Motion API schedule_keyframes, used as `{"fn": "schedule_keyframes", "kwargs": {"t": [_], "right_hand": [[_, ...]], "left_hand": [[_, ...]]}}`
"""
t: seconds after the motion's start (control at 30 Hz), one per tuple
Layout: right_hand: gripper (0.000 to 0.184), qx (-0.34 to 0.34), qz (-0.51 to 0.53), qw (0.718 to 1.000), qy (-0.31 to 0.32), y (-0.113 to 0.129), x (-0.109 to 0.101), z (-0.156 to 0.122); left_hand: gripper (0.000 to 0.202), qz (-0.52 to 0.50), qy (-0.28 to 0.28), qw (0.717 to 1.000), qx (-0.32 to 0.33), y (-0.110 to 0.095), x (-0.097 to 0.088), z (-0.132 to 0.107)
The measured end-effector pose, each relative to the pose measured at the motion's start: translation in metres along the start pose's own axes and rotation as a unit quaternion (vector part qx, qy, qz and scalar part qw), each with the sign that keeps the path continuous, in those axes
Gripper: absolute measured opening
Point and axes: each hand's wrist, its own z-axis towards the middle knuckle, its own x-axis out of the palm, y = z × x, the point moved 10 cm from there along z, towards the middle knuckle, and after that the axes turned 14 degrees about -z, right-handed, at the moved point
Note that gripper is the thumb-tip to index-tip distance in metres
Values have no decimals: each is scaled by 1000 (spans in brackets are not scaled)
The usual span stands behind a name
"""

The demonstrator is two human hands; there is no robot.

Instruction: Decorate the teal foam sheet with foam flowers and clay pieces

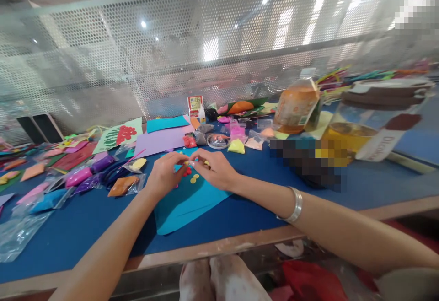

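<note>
My left hand [165,173] and my right hand [219,169] meet above a blue paper sheet [185,209]. The fingertips of both are pinched together around something tiny and whitish that I cannot make out. Small yellow discs [195,179] and red bits [187,171] lie on the sheet just under the fingers, partly hidden by them. A silver bracelet [295,206] circles my right wrist.
Bags of coloured modelling clay [103,163] lie to the left. A lilac sheet [161,141] and a glue bottle [202,114] are behind the hands. On the right stand an orange drink bottle [297,104] and a large lidded jug [370,122]. A perforated metal screen [171,54] closes the back.
</note>
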Motion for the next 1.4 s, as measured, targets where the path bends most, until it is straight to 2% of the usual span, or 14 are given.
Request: {"fn": "schedule_keyframes", "kwargs": {"t": [0.1, 0.27, 0.4, 0.5, 0.7, 0.8, 0.9, 1.0, 1.17, 1.3, 1.4], "right_hand": [[16, -18, -45, 999, 17, -8, 6, -6], [19, 14, -53, 998, 4, -21, 0, -3], [32, 24, -37, 999, 14, -24, 1, 1], [32, 44, -24, 999, 17, -26, 1, 1], [20, 82, 41, 996, 19, -33, 2, 0], [18, 95, 95, 990, 40, -39, 12, 0], [18, 147, 207, 965, 59, -53, 24, 1], [17, 198, 269, 942, 37, -67, 22, 4], [20, 216, 310, 923, 75, -70, 23, 3], [16, 222, 300, 923, 95, -72, 28, -1], [20, 210, 310, 922, 96, -70, 29, -1]], "left_hand": [[13, -14, 5, 1000, -22, 3, 0, 0], [23, -15, 48, 998, -39, 0, 11, 0], [19, -19, 34, 999, -32, -6, 7, 0], [20, -16, 32, 999, -12, -11, 5, 0], [24, 3, -5, 1000, 8, -13, 2, -2], [23, 4, -5, 1000, 14, -14, 5, -2], [17, 10, -22, 1000, 16, -16, 1, -2], [17, 10, -39, 999, 23, -20, -4, -1], [20, 21, -36, 998, 41, -26, -2, 0], [17, 17, -46, 997, 59, -25, 0, -1], [17, -11, -33, 996, 76, -25, 4, -2]]}}
